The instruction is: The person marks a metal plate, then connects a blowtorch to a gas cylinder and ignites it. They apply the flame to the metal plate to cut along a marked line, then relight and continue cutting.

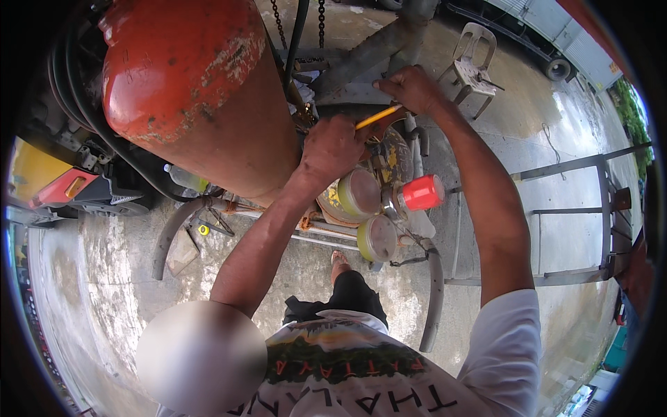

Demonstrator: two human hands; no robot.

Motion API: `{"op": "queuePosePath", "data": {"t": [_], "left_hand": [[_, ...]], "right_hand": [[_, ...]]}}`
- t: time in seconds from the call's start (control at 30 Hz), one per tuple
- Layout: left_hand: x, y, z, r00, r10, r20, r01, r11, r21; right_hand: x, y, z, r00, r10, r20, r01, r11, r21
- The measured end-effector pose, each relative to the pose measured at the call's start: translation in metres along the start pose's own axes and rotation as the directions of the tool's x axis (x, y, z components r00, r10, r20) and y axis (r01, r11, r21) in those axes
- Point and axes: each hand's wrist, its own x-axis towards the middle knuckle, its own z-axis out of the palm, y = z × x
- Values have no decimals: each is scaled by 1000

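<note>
A thin yellow rod [377,117] stretches between my two hands. My left hand [332,144] is closed round its near end. The rod's far end meets my right hand [415,90], which is closed with the thumb sticking out to the left; what lies inside those fingers is hidden. Both hands are over a cart with a worn yellow metal part [397,154]. Beneath them are two round yellow-green containers, the upper one [359,193] and the lower one [377,238], with a red cylindrical container [422,192] lying to their right.
A large orange gas cylinder [201,90] stands close on the left, its paint chipped. Bent grey pipes [432,299] edge the cart. A yellow tape measure [203,230] lies on the concrete floor. A metal frame [566,208] is at the right, a plastic chair [474,66] beyond.
</note>
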Motion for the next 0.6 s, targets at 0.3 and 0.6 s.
{"op": "queuePosePath", "data": {"t": [0.3, 0.6], "left_hand": [[-2, 7, -32, 987, -65, 148, 89, 984, -157], [-74, 22, -114, 980, -50, -194, 17, 986, -166]], "right_hand": [[16, -17, -8, 994, -92, 54, 99, 984, -147], [65, -73, -60, 982, -185, -47, 189, 978, 92]]}}
